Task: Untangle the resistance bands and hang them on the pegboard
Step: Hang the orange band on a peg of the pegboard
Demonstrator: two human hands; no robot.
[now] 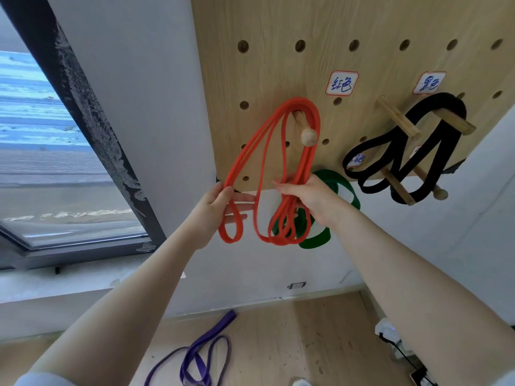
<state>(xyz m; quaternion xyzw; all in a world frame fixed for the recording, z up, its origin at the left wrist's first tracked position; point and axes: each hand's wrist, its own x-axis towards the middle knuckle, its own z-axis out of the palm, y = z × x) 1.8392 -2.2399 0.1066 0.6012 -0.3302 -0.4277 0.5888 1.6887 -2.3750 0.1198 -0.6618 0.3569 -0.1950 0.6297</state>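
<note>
Orange band (281,151) hangs in several loops over a round-tipped peg (303,129) on the wooden pegboard (278,23). Left hand (214,201) pinches one loop, right hand (309,196) curls round the bunched strands (green band (334,182) behind). Purple band (200,355) lies on the floor.

The wooden pegboard (278,29) carries small white, red-bordered labels handwritten in blue. The label (342,83) just above the peg holding the orange band seems to read 红色, and the label (429,83) to its right, above the black band, 黑色. A third label (357,159) lower down, inside a black loop, is partly hidden and unreadable.
</note>
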